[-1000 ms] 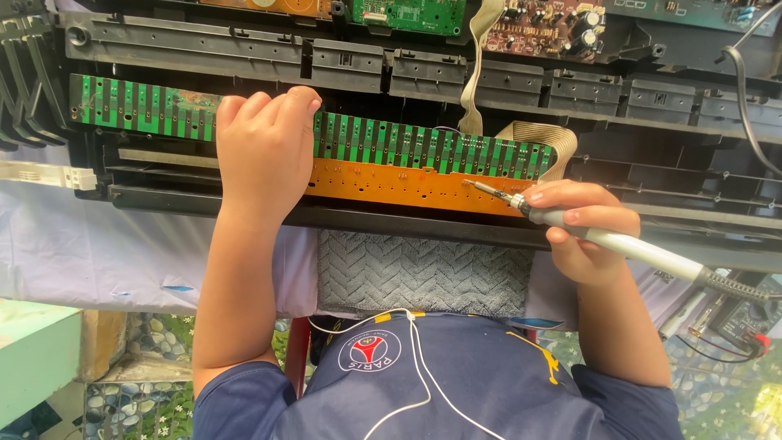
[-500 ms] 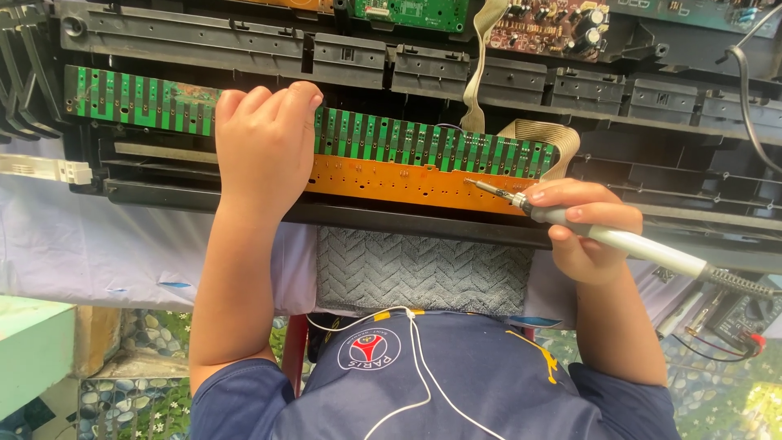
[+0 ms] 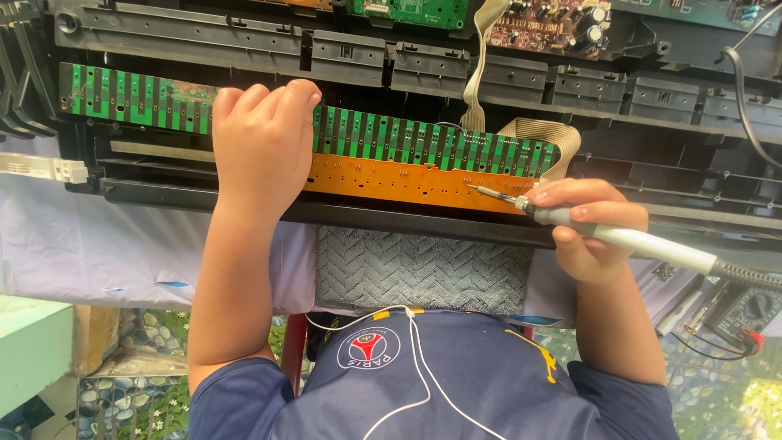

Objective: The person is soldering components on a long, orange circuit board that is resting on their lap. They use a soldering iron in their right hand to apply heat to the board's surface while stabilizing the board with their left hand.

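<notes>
Across the bench (image 3: pixel 122 253), draped in a pale cloth, an opened electronic keyboard chassis (image 3: pixel 342 57) is laid out with its long contact board exposed. Compared with the pictures of a second and half a second ago, almost nothing has shifted: the same spots are kept by both hands and the tool, and only the framing differs slightly. From that steadiness, work on one single point of the board can be judged to be under way, not a move along it.

At the left, the left hand (image 3: pixel 262 143) is pressed palm-down, fingers curled loosely over the green strip of the board; nothing is gripped by it, and the board seems to be steadied. The contact board (image 3: pixel 391 163) runs left to right from under that hand: a green band crossed by dark bars above, an orange-brown band dotted with solder points below, with some rusty staining near the left end. A grey ribbon cable (image 3: pixel 562 138) loops off its right end, and another rises toward a brown circuit board (image 3: pixel 554 24) at the top.

Further right, the soldering iron (image 3: pixel 627 238) is held closed in the right hand (image 3: pixel 590 228) like a pen, its tip touching the orange band. At the far right a multimeter (image 3: pixel 745 314) lies partly in view. A grey knitted towel (image 3: pixel 423 265) is spread below the chassis.
</notes>
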